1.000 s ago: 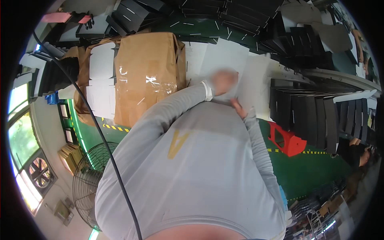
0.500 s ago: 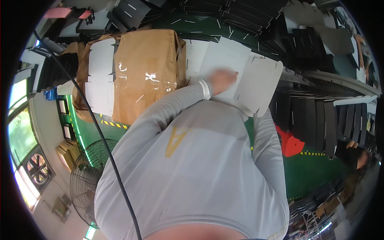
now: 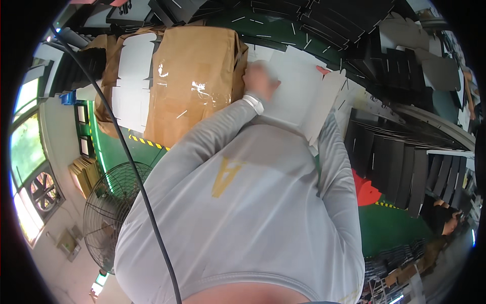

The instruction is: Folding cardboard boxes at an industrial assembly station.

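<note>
A white cardboard box blank lies in front of me, its right panel folded up on edge. My left hand rests at the blank's left side, thumb pointing right over it; its other fingers are smeared. Behind the raised panel most of my right hand is hidden. Only its fingertips show, curled over the far edge of the cardboard, so the hand grips it. Grey sleeves cover both arms.
Left of the blank stands a brown paper-wrapped bundle with tape, and beyond it a stack of white blanks. Black box pieces stand in rows at right, near a red object. A wire fan stands lower left.
My left hand has moved left across the white blank. The right panel has been tipped up more on edge, and my right fingertips now show over its far edge.
</note>
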{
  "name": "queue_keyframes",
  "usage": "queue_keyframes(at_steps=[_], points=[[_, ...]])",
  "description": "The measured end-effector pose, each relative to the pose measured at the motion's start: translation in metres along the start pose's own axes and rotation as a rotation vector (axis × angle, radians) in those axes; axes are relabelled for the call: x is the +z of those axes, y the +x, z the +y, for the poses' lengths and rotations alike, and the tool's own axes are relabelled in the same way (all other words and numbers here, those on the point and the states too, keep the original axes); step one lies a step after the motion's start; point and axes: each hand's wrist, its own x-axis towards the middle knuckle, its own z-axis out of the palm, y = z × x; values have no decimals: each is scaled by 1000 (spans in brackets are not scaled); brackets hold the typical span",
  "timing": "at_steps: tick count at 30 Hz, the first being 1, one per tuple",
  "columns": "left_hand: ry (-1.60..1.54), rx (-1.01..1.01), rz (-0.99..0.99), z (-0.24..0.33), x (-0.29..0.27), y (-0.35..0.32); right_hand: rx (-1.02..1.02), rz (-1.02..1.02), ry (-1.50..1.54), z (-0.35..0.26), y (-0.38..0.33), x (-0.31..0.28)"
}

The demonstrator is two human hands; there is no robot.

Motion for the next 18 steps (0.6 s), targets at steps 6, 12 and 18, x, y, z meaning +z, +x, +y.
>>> queue_keyframes(at_steps=[6, 12, 18], points=[[-180, -48, -32, 4, 7, 1, -166, 38, 285, 31, -8, -9], [-440, 82, -112, -1, 9, -5, -22, 93, 51, 22, -8, 0], [-265, 165, -308, 13, 3, -7, -108, 602, 6, 24, -22, 13]])
